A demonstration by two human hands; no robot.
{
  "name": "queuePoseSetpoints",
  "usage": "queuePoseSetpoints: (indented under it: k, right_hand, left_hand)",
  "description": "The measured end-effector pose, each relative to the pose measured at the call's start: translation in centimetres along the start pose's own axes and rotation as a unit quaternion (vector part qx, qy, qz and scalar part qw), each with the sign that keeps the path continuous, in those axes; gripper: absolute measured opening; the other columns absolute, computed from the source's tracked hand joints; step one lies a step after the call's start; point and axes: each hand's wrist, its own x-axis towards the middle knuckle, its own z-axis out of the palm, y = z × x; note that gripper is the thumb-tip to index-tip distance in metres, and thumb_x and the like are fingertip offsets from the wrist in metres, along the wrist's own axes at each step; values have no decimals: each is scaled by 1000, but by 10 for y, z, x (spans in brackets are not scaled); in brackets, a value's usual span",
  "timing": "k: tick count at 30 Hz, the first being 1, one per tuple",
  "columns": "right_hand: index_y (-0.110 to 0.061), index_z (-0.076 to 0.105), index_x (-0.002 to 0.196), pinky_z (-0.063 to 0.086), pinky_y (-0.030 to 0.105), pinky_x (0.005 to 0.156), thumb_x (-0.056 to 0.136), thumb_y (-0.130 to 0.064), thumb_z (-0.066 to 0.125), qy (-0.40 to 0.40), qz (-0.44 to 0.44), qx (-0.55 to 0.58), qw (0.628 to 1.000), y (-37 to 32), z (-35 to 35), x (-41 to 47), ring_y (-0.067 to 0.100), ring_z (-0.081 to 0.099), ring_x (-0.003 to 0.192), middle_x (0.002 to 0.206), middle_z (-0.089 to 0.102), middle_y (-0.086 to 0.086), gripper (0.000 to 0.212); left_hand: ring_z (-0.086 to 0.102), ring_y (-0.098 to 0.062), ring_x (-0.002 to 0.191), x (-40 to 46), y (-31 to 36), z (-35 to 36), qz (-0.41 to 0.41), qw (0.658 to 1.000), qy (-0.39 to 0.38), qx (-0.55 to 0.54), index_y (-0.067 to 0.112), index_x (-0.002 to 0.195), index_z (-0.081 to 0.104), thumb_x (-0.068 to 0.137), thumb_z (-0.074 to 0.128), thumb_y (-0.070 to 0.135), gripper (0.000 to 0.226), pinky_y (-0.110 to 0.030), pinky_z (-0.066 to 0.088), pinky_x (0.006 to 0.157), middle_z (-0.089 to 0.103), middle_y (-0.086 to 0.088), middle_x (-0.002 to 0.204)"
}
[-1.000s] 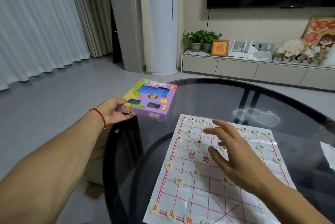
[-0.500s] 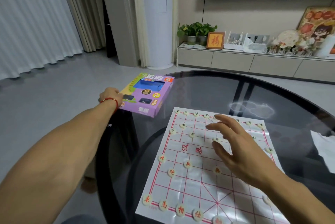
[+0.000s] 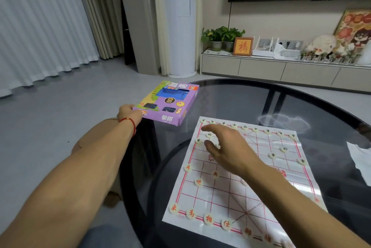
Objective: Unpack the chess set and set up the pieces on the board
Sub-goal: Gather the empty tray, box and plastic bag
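Observation:
A white paper chess board (image 3: pixel 267 183) with a red grid lies flat on the round dark glass table (image 3: pixel 251 99). Several round cream pieces stand on it, such as a red-lettered piece (image 3: pixel 173 208) in the near row and a dark-lettered piece (image 3: pixel 283 149) on the far side. My left hand (image 3: pixel 128 114) grips the near corner of the purple chess set box (image 3: pixel 168 105) at the table's far left edge. My right hand (image 3: pixel 224 147) hovers over the board's far left part with fingers spread, holding nothing. It hides some pieces beneath it.
A white sheet of paper (image 3: pixel 359 157) lies at the table's right edge. Behind the table stand a low cabinet (image 3: pixel 281 71) with plants (image 3: pixel 220 35) and a framed picture (image 3: pixel 243 46), a white column unit (image 3: pixel 180 26) and curtains (image 3: pixel 40 26).
The box has moved away from me onto the table's far left edge, with my left hand still on its corner. My right hand has drifted left over the board.

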Motion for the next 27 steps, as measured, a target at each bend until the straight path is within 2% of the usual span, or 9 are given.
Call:
queuePoseSetpoints:
  k: [3, 6, 8, 11, 13, 16, 21, 24, 27]
  right_hand:
    - [-29, 44, 146, 47, 46, 104, 95, -26, 64, -14, 8, -28, 999, -23, 35, 65, 30, 54, 127, 142, 57, 4, 56]
    - [-34, 28, 149, 37, 48, 104, 90, -36, 69, -71, 48, -61, 994, -32, 64, 117, 37, 51, 125, 140, 54, 12, 72]
    - [-35, 30, 147, 34, 46, 102, 88, -42, 70, -75, 69, -56, 993, -31, 79, 137, 36, 52, 124, 136, 57, 10, 71]
    - [-34, 41, 142, 36, 41, 95, 90, -39, 66, -8, 68, -68, 995, -25, 90, 145, 35, 58, 114, 127, 65, 9, 58]
    - [-34, 45, 140, 37, 40, 89, 93, -36, 62, 41, 60, -73, 995, -25, 88, 143, 37, 61, 109, 121, 69, 10, 51]
    - [-34, 49, 134, 37, 39, 77, 93, -34, 57, 92, 44, -51, 993, -29, 74, 140, 39, 62, 102, 114, 71, 10, 42]
    - [-31, 48, 141, 51, 43, 85, 95, -34, 58, 111, 21, 10, 994, -46, 41, 119, 42, 62, 102, 121, 69, 14, 47]
    - [-32, 51, 138, 53, 42, 84, 99, -33, 59, 127, -17, 47, 991, -56, 22, 104, 37, 65, 98, 117, 70, 10, 40]
    - [-37, 52, 138, 54, 41, 86, 100, -32, 56, 135, -13, 79, 988, -61, 5, 92, 32, 64, 100, 117, 71, 8, 38]
  left_hand:
    - [67, -27, 95, 6, -10, -1, 9, 1000, -14, -16, 15, 95, 73, 84, 60, 6, 19, -32, 55, 87, 73, -5, 98]
    - [69, -25, 92, 9, -14, -3, 19, 998, -34, -52, 20, 80, 69, 82, 65, 5, 16, -37, 58, 87, 74, -4, 91]
    - [70, -23, 86, 12, -19, -6, 23, 996, -49, -71, 20, 74, 71, 72, 60, 4, 20, -42, 60, 85, 75, -7, 87]
    - [66, -20, 82, 10, -21, -14, 38, 993, -67, -92, 22, 73, 72, 62, 51, 3, 30, -44, 59, 87, 76, -5, 86]
    - [67, -18, 92, 5, -18, -19, 55, 988, -78, -123, 20, 94, 73, 70, 58, -5, 38, -41, 55, 97, 72, -2, 94]
    - [70, -16, 100, 4, -19, -30, 87, 984, -68, -139, 10, 136, 57, 79, 70, -5, 60, -35, 53, 101, 70, 2, 105]
    - [70, -15, 98, -18, -9, -53, 190, 968, -64, -151, 28, 135, 59, 82, 69, 0, 61, -30, 58, 86, 64, -1, 111]
    - [67, -10, 102, -31, 0, -67, 261, 956, -45, -127, 35, 124, 67, 85, 64, -2, 54, -21, 54, 92, 63, -2, 120]
    - [65, -12, 102, -43, 10, -82, 321, 942, -39, -92, 30, 122, 71, 87, 67, 0, 46, -9, 49, 89, 60, -1, 117]
